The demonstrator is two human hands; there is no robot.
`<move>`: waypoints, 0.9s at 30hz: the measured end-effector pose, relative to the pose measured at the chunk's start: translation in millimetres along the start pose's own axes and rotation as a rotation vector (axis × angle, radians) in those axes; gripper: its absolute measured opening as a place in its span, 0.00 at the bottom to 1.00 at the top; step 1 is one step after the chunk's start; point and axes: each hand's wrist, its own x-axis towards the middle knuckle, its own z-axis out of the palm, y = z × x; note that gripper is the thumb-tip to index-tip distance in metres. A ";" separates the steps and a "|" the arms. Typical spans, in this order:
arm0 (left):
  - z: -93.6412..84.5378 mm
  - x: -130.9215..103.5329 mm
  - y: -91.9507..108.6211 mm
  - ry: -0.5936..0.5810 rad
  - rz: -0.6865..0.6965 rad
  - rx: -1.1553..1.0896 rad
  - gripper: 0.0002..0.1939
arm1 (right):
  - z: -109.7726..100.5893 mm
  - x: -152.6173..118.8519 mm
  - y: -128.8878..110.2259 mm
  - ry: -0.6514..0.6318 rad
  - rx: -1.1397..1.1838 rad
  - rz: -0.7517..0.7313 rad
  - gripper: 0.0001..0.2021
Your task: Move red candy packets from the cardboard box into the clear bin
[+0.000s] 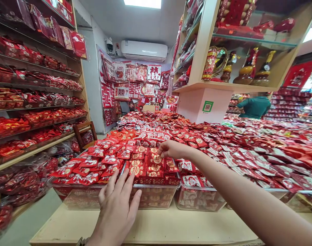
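My right hand (171, 150) reaches over the clear bin (156, 198) in the middle. Its fingers are pinched at the upper edge of a small red packet (155, 159) with a gold double-happiness print. More such packets (136, 169) stand in rows beside it in that bin. My left hand (120, 198) is open, palm down with fingers spread, over the bin's front rim and holding nothing. Under its fingertips lies the border with the left bin, heaped with red packets (86, 172) that bear pale round prints.
More clear bins (200, 200) of red packets continue to the right along the pale wooden counter (156, 225). Shelves (38, 82) of red goods line the left wall, with a wooden chair (85, 135) beside them. A display cabinet (230, 73) overhangs. A person in green (255, 106) stands far right.
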 end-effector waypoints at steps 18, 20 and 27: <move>-0.8 1.4 0.8 -0.009 -0.003 -0.027 0.21 | 28.3 39.9 -46.5 -0.029 -0.207 -0.043 0.13; -1.3 0.9 1.4 -0.014 -0.006 -0.026 0.21 | 28.4 38.1 -45.6 -0.023 -0.243 -0.043 0.14; -0.7 2.1 2.5 -0.014 0.010 -0.013 0.22 | 20.6 12.6 -43.4 -0.018 -0.437 0.036 0.10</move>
